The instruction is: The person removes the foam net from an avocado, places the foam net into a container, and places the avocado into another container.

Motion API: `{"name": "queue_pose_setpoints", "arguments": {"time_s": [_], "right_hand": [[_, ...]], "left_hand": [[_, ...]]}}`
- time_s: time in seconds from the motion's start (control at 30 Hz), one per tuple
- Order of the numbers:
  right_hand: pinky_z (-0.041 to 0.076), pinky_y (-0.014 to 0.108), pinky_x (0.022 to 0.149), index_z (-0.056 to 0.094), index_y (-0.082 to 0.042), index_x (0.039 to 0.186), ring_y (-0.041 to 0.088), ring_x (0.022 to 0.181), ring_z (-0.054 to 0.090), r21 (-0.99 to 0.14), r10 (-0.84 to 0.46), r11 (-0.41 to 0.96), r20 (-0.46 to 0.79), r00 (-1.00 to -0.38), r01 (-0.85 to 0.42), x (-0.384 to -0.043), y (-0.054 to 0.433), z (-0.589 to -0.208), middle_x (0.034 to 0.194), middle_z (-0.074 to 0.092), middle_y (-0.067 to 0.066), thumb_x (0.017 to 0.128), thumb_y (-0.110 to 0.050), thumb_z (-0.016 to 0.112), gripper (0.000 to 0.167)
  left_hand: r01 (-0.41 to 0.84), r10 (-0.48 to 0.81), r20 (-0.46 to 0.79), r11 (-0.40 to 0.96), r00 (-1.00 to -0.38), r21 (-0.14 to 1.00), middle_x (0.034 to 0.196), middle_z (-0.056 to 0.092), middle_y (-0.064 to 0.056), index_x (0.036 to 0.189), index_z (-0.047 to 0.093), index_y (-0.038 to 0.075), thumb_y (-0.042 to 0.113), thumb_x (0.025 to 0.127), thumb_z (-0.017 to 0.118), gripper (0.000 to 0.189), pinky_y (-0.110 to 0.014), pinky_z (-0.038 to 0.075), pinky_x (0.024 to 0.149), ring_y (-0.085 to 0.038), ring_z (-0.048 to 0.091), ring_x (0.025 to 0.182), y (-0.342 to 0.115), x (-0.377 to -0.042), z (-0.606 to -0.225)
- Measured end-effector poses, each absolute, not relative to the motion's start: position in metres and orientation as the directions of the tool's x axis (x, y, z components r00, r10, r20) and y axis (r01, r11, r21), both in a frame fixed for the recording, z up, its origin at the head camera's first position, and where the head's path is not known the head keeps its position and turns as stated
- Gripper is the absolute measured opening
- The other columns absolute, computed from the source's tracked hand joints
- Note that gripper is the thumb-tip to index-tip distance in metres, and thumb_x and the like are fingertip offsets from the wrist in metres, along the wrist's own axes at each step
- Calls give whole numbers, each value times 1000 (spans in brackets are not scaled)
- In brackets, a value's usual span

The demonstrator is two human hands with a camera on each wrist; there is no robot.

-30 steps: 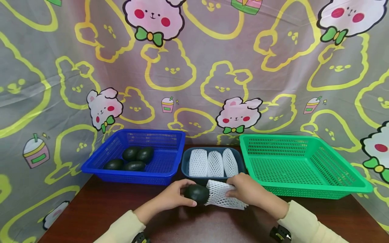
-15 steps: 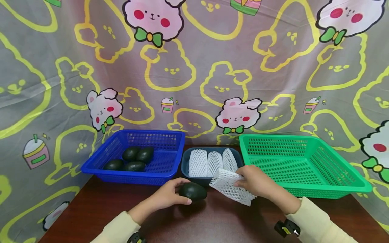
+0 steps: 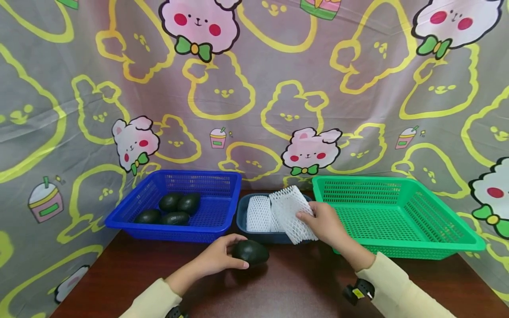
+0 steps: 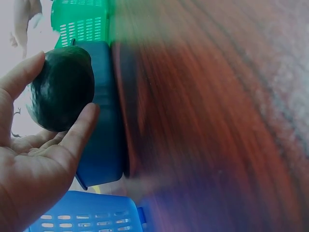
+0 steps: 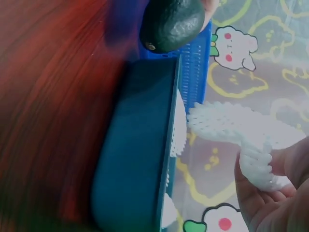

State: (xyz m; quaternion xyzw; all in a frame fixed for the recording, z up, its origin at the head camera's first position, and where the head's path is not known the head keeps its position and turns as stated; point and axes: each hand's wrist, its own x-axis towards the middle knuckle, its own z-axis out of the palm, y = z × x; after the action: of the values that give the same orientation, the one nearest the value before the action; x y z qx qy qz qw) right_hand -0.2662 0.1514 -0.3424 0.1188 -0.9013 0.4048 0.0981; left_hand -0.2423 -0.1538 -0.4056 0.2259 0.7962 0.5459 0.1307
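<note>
My left hand (image 3: 216, 257) grips a dark green avocado (image 3: 250, 252) (image 4: 63, 89) between thumb and fingers, low over the table in front of the dark teal tray (image 3: 270, 238). My right hand (image 3: 327, 224) pinches a white foam net sleeve (image 3: 289, 211) (image 5: 219, 121) by its right edge. The sleeve hangs over the tray's right half and hides part of what lies there. At the tray's left another white foam net sleeve (image 3: 258, 214) is in plain sight. In the right wrist view the sleeve bunches between thumb and fingers, and its mouth faces away.
Several avocados (image 3: 170, 202) lie in the blue basket (image 3: 167, 232) at the left. A green basket (image 3: 397, 248) stands at the right, close beside the tray. All rest on a dark red-brown table (image 3: 131, 269), with a patterned cloth (image 3: 254, 101) hanging behind.
My right hand has drawn the foam net sleeve away from the avocado, then raised it up and back over the tray. The left hand, still holding the avocado, has shifted slightly left.
</note>
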Motion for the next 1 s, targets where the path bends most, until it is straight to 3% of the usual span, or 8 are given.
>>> {"name": "queue_pose_setpoints", "arguments": {"time_s": [0.23,0.53,0.87,1.0], "right_hand": [[47,31,53,70,3,104,17,63,57,-766,-12,616,224,-974,-184,-291,133,-347,80,68,8,92,-18,69,25],[41,31,54,70,2,102,20,63,52,-808,73,586,130,-989,-63,-313,121,-364,78,65,9,93,-22,67,25],[39,31,52,68,4,93,20,58,49,-744,53,665,137,-989,-67,-324,116,-380,69,58,9,92,-20,69,24],[50,38,61,69,8,101,25,71,61,-704,59,708,137,-989,-56,-324,113,-386,87,68,18,90,-19,70,29]], "left_hand": [[216,507,39,296,-861,930,113,61,-15,124,54,-7,9,76,82,59,-31,54,81,-25,64,99,-155,-242,-407],[214,511,39,289,-859,933,114,61,-15,125,54,-7,9,76,82,59,-31,54,81,-24,64,100,-155,-241,-408],[212,511,34,294,-859,932,115,61,-16,126,53,-7,10,76,82,60,-32,54,82,-25,63,101,-155,-241,-407],[214,514,34,295,-857,931,115,61,-16,125,53,-7,10,76,82,60,-32,54,82,-26,63,102,-155,-241,-406]]}}
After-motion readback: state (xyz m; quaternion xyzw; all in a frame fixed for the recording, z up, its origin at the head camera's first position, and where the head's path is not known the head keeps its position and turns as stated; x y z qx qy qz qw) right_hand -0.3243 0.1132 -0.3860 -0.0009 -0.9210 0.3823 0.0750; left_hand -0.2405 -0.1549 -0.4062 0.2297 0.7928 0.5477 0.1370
